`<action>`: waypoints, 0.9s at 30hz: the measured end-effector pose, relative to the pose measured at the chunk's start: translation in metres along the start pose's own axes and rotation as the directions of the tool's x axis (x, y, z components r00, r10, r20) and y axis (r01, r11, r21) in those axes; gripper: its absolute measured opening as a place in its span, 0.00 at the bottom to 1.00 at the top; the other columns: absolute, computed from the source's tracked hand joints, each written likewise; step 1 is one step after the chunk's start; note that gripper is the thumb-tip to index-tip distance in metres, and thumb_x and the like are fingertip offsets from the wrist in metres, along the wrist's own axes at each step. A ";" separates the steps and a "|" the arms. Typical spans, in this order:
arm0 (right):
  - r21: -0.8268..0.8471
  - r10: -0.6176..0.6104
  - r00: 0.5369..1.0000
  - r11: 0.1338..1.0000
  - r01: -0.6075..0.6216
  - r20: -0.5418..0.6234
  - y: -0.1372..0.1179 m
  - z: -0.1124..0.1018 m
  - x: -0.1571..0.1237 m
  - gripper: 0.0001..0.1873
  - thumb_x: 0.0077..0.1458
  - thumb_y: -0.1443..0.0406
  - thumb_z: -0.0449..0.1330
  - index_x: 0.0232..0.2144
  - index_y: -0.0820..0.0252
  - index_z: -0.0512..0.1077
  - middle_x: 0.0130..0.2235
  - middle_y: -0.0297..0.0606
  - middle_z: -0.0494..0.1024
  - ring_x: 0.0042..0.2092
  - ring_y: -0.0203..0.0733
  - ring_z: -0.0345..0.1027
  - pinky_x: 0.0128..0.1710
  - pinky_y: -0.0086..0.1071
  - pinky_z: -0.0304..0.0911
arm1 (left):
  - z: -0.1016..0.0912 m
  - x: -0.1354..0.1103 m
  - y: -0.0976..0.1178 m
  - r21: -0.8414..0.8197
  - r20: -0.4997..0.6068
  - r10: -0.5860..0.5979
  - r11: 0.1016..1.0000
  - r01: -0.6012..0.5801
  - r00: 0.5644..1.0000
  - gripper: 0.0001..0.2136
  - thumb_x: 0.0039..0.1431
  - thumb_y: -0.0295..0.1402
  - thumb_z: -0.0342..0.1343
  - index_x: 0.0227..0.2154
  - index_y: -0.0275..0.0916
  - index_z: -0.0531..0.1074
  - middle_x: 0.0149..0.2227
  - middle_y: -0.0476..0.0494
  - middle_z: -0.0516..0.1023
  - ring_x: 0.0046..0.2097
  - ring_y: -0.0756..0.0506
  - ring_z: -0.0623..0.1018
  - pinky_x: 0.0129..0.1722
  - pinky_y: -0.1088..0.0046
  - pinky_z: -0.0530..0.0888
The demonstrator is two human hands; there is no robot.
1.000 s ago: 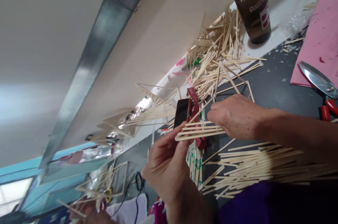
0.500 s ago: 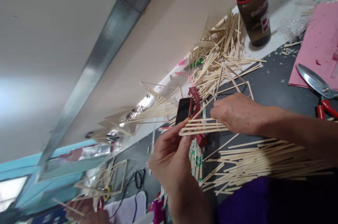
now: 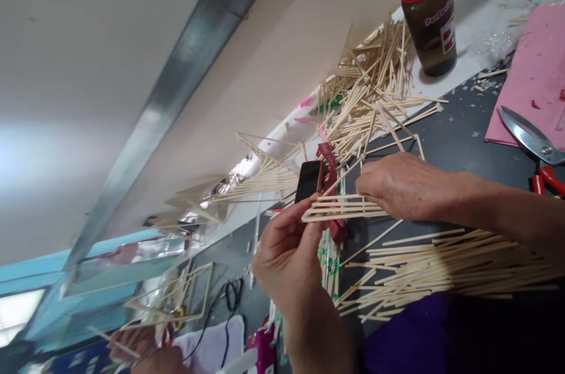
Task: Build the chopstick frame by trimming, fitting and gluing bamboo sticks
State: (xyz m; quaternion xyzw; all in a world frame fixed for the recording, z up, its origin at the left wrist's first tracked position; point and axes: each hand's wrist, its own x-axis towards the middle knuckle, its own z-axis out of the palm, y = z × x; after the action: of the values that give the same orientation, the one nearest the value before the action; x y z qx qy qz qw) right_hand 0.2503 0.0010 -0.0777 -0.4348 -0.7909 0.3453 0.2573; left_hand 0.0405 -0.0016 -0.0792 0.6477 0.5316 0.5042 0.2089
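Above the dark table, both hands hold a stick bundle.

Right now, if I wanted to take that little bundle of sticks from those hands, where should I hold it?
Probably take the bundle of sticks at its bare middle, coming from above. It lies roughly level. The left hand pinches its left end and the right hand covers its right end, so only the short stretch between them is free.

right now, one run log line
left hand: grips stick bundle | right hand: grips its other end | loose sticks: on table
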 end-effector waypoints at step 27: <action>0.005 0.006 0.996 1.000 -0.006 0.094 -0.008 -0.007 0.000 0.12 0.58 0.72 0.52 0.29 0.63 0.75 0.36 0.43 0.80 0.37 0.36 0.73 0.32 0.26 0.59 | -0.002 0.001 0.000 0.091 0.008 0.032 0.995 -0.032 0.999 0.08 0.48 0.29 0.66 0.33 0.39 0.79 0.36 0.46 0.82 0.36 0.48 0.81 0.32 0.75 0.78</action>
State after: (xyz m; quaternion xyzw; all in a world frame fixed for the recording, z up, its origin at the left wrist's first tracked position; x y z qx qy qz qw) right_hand 0.2512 0.0001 -0.0673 -0.4196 -0.8000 0.3682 0.2198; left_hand 0.0389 -0.0012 -0.0776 0.6666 0.5429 0.4806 0.1729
